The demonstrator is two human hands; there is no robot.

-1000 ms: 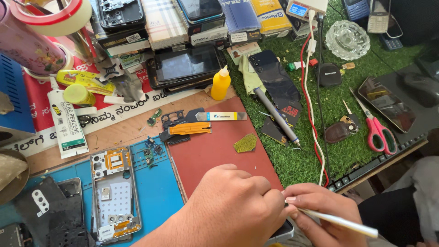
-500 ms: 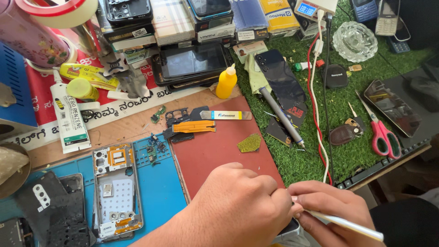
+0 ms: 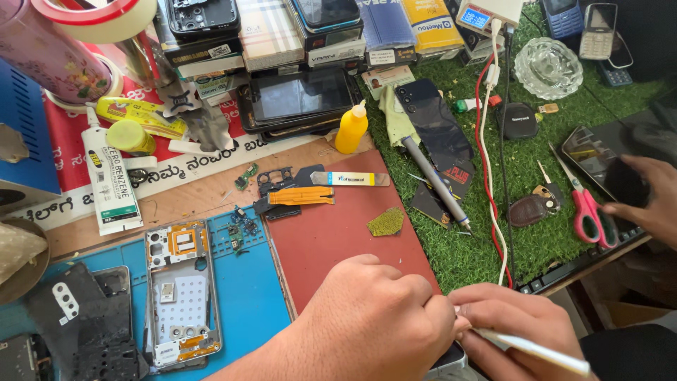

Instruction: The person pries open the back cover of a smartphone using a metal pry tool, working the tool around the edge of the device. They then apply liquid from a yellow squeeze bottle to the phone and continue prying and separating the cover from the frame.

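My left hand (image 3: 374, 324) is curled knuckles-up at the bottom middle, over the near edge of the dark red mat (image 3: 338, 233). It presses on a phone (image 3: 451, 361), of which only a grey corner shows beneath it. Touching it from the right, my right hand (image 3: 515, 331) pinches a thin white tool (image 3: 539, 351) whose tip points in under my left fingers. The tip and the phone's face are hidden.
A bare phone frame (image 3: 183, 289) lies on the blue mat (image 3: 247, 282). An orange flex part (image 3: 300, 196), a metal pry strip (image 3: 352, 179) and a yellow bottle (image 3: 351, 128) sit beyond. On the green turf are red scissors (image 3: 585, 208) and another person's hand (image 3: 649, 197).
My two hands stay together in the same spot. Another person's hand has come into view at the right edge, over the dark screen by the scissors.
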